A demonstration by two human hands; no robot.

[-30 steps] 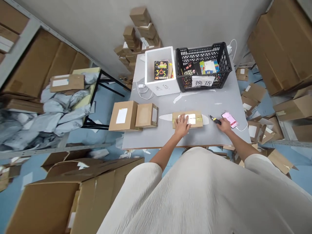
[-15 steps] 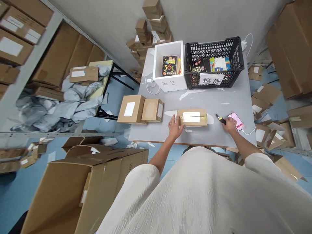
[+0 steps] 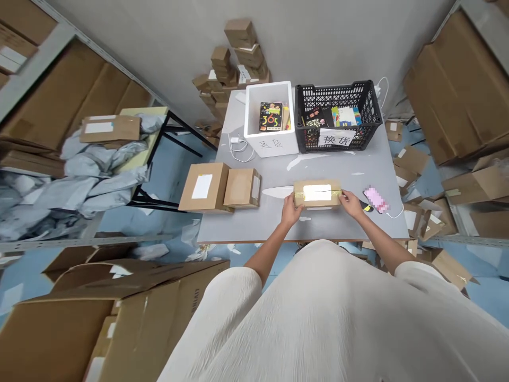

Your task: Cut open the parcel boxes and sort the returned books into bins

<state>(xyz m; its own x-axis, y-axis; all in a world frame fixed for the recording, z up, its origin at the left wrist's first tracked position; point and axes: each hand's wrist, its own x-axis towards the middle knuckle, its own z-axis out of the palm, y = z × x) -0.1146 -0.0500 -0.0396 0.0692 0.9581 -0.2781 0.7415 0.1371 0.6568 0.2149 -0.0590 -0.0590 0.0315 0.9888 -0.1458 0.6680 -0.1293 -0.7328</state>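
A long cardboard box (image 3: 299, 185) with a white label and clear tape is between my two hands on the grey table. My left hand (image 3: 291, 210) grips its left end, thumb at the near side. At the right end, my right hand (image 3: 351, 203) holds the box by its corner. Just right of that hand lies a black and yellow box cutter (image 3: 366, 207), partly hidden behind the wrist. Beyond it rests a pink-screened phone (image 3: 376, 198) with a white cable.
Two cardboard boxes (image 3: 240, 187) stand on the left of the table (image 3: 230, 228). Behind are a white foam box (image 3: 274, 147) and a black plastic crate (image 3: 304, 140), both holding books. A large open carton (image 3: 159, 318) stands on the floor at left.
My right hand has left the box cutter and phone and moved left onto the box's right end. The left hand has closed on the left end. The view has shifted.
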